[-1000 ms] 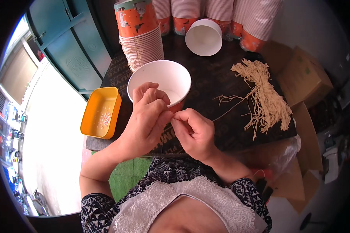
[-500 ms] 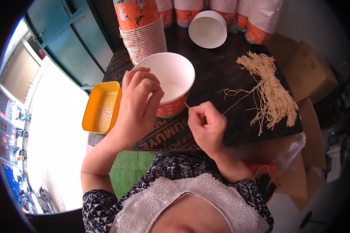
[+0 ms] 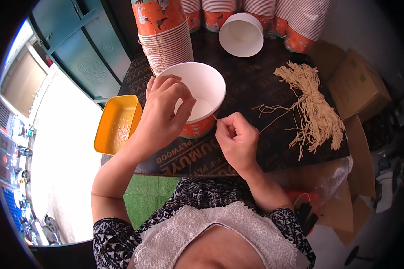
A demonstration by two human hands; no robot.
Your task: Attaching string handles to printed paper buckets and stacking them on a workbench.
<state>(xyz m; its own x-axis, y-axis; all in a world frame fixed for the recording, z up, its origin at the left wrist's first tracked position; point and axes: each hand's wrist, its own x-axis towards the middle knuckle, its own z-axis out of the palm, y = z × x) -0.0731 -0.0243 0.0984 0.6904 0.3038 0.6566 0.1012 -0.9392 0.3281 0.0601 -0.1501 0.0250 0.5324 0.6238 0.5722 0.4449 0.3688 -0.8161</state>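
Observation:
A paper bucket (image 3: 202,89), white inside and orange printed outside, stands on the dark table in front of me. My left hand (image 3: 166,105) is over its left rim, with thumb and index finger brought together in a pinch; anything between them is too small to make out. Close to the bucket's right side, my right hand (image 3: 238,139) is closed on a thin beige string. The string's short end sticks out toward the bucket wall, and its tail (image 3: 268,124) runs off to the right. A bundle of beige strings (image 3: 314,107) lies at the right of the table.
A yellow tray (image 3: 105,127) with small colourful bits sits at the left table edge. Behind stand a tall stack of buckets (image 3: 168,47), a tipped bucket (image 3: 241,36) and several wrapped stacks (image 3: 300,27). Cardboard boxes (image 3: 359,85) are right of the table.
My left hand has moved slightly right, and its thumb and index finger have come closer together. My right hand has shifted a little up and left, bringing the string end nearer the bucket.

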